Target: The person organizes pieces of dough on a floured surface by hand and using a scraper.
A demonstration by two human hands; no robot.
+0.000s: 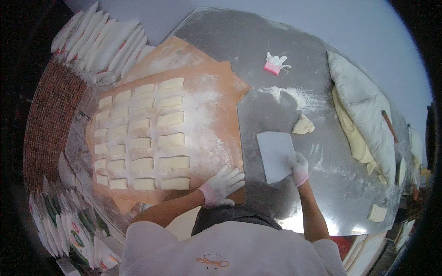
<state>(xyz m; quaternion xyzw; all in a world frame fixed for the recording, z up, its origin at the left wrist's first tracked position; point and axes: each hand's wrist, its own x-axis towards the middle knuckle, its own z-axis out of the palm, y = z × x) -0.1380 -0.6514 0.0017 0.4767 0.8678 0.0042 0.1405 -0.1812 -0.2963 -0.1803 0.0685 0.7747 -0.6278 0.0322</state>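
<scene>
My left hand (222, 186), in a white glove with a pink cuff, lies with fingers spread on the near right corner of a floured wooden board (221, 138). Rows of flat rectangular dough pieces (174, 162) cover much of that board. To its right, my right hand (298, 167), gloved likewise, grips the edge of a flat white plastic sheet or scraper (275, 157) over the metal table (255, 117). A small lump of dough (303, 124) rests just beyond the sheet.
A second board (172, 51) lies beneath the first. A spare glove (276, 63) and scattered flour (297, 96) are farther back. At right, a cloth or plastic sheet (366, 107) partly covers a long dough mass (355, 141). Stacked sacks (103, 45) stand back left.
</scene>
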